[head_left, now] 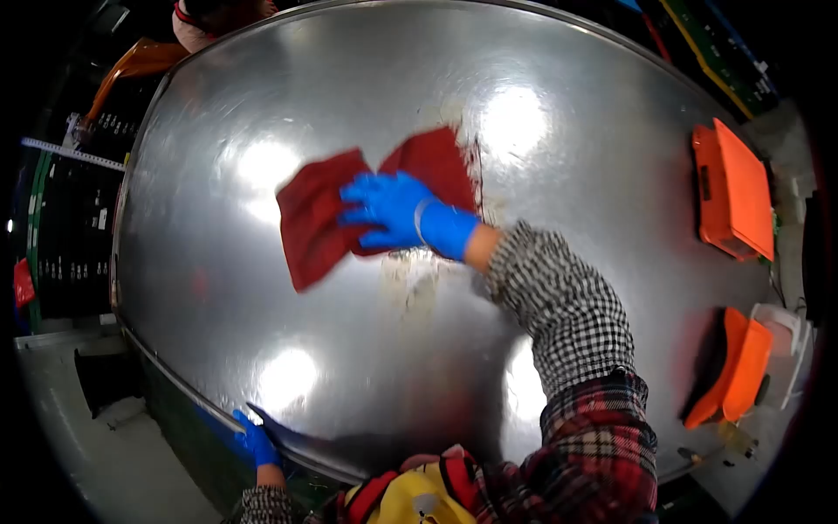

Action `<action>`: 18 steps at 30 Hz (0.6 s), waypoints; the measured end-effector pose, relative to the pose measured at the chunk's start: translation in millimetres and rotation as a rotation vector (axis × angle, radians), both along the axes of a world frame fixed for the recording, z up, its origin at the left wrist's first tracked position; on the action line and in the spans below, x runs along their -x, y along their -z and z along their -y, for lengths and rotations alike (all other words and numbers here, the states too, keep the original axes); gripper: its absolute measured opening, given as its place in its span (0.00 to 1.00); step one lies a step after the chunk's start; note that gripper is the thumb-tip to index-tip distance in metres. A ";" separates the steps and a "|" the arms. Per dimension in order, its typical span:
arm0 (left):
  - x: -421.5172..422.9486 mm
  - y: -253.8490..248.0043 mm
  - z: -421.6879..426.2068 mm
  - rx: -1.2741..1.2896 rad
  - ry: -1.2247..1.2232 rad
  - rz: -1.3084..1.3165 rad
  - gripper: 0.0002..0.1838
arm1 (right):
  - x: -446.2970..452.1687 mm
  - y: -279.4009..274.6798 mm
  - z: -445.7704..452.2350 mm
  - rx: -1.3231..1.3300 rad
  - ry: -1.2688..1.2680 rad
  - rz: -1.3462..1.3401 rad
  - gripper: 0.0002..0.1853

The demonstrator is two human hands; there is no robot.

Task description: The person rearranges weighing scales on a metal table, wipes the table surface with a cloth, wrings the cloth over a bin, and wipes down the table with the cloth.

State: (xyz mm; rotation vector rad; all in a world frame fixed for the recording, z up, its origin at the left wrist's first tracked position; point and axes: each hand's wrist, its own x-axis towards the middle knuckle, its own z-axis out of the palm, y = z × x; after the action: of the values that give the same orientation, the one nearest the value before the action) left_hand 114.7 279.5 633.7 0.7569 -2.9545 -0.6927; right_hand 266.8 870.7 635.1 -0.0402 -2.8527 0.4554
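Observation:
My right hand (388, 210), in a blue glove, presses a dark red cloth (319, 218) flat against the shiny metal table (611, 218). Its fingers are spread over the middle of the cloth and point left. A worn, pale patch (410, 284) shows on the metal just below the cloth, and similar marks run along its right edge. At the table's lower left rim is my left hand (256, 439), also blue-gloved, beside a dark thin blade-like object (284, 437). How its fingers are closed is not clear.
An orange bin (733, 192) stands at the table's right edge, with another orange container (733, 367) below it near a white one (784, 336). Part of another person (205, 22) shows at the upper left. Dark racks (78, 218) stand on the left.

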 end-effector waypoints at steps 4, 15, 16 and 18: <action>-7.0 -16.5 -16.5 -0.048 0.049 0.078 0.49 | -113.9 -35.7 86.3 0.081 0.032 0.146 0.24; 1.8 1.7 -5.5 -0.131 0.107 -0.021 0.53 | -265.0 -41.3 146.7 -0.091 1.054 0.113 0.41; 1.9 -5.7 -11.4 -0.065 0.073 0.061 0.53 | -255.7 -26.5 177.0 -0.050 0.899 0.129 0.42; -2.1 -4.0 -9.9 -0.087 0.091 0.036 0.54 | -242.8 -53.0 264.8 0.067 0.627 0.374 0.43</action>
State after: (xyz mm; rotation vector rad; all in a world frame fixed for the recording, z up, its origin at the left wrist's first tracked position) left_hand 116.8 289.3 637.7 0.6502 -3.0253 -0.8273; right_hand 509.7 605.9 688.1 -1.0968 -2.9424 0.4334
